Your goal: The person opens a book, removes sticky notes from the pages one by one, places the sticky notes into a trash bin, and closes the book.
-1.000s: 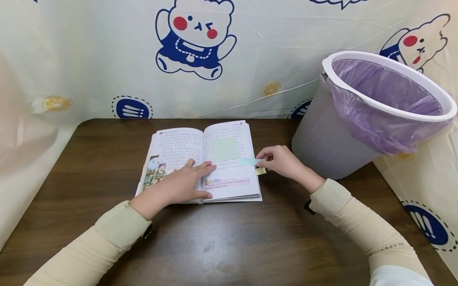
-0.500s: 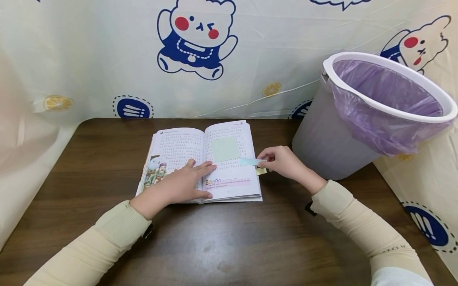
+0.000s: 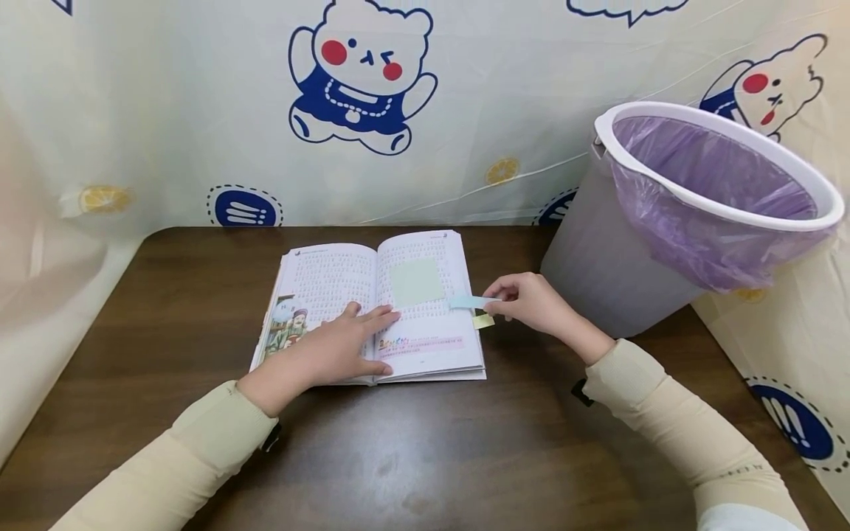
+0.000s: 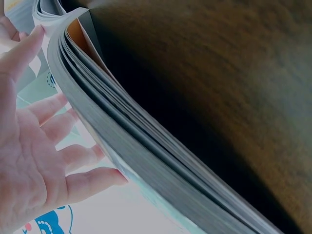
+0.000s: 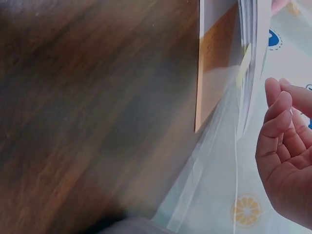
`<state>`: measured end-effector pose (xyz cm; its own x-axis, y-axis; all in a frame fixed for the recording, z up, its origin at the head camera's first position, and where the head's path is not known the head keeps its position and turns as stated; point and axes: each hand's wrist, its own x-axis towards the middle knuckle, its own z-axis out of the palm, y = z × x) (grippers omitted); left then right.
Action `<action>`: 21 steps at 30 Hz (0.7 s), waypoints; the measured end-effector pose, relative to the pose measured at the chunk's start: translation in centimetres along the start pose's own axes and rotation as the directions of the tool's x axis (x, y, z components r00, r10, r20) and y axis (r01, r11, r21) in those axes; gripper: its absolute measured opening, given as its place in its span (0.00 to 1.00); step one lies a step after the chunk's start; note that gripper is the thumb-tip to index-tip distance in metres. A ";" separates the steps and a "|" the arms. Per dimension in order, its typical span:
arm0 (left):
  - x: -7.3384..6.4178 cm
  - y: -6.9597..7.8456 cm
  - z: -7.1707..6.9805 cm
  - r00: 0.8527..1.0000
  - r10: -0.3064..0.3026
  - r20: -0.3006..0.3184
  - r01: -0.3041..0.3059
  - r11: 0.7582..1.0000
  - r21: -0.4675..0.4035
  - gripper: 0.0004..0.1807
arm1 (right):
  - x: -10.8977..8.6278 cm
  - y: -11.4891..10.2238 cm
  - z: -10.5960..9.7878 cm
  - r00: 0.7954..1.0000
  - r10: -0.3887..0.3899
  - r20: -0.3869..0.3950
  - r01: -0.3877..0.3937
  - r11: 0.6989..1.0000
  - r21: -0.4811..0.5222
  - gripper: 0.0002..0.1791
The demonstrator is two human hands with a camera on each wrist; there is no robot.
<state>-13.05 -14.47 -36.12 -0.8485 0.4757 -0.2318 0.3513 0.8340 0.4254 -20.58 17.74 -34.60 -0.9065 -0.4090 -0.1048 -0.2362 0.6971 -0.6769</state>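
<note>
An open book (image 3: pixel 451 332) with printed pages and a picture lies on the table. My left hand (image 3: pixel 332 350) rests across its middle with fingers spread; in the left wrist view the same hand (image 4: pixel 29 156) lies along the book's page edges (image 4: pixel 141 141). At the right page's outer edge, my right hand (image 3: pixel 534 304) pinches the outer end of a light blue paper strip (image 3: pixel 467 302), whose other end lies over the page. A pale green square note (image 3: pixel 417 282) sits on that page. Below the strip, a yellow tab (image 3: pixel 484 321) sticks out. The right wrist view does not show the strip.
A grey bin (image 3: pixel 587 251) with a white rim (image 3: pixel 717 122) and purple liner stands close behind the right hand. The dark wooden table (image 3: pixel 398 457) ends at a printed curtain (image 3: pixel 219 110) at the back and sides.
The right hand has shifted slightly to the right with the blue strip, which reaches a little farther past the page edge. The left hand stays in place on the book.
</note>
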 end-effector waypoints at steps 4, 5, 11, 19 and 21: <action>-0.1 0.1 0.0 1.000 -0.004 0.000 0.004 1.000 -0.004 0.46 | -0.1 -0.2 -0.5 1.000 0.000 -0.012 0.000 1.000 0.012 0.06; -0.1 0.1 0.0 1.000 -0.002 -0.002 0.002 1.000 -0.004 0.46 | -0.2 -0.3 -0.6 1.000 0.000 -0.017 0.000 1.000 0.014 0.06; -0.4 0.2 0.3 1.000 0.002 -0.008 -0.002 1.000 -0.005 0.46 | -0.9 -0.9 -1.5 0.999 -0.018 -0.045 0.020 0.999 0.029 0.05; -0.6 0.2 0.3 1.000 0.012 -0.024 -0.012 1.000 -0.013 0.45 | -1.3 -2.2 -3.5 0.990 -0.085 -0.114 0.084 0.996 -0.013 0.03; -0.4 0.2 0.2 0.999 0.016 -0.028 -0.016 1.000 -0.004 0.45 | -1.4 -2.6 -4.1 0.986 -0.109 -0.125 0.106 0.994 -0.032 0.03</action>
<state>-12.57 -14.40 -36.10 -0.8533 0.4812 -0.2006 0.3636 0.8251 0.4324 -20.17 18.91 -29.71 -0.9119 -0.4058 0.0614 -0.3418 0.6682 -0.6608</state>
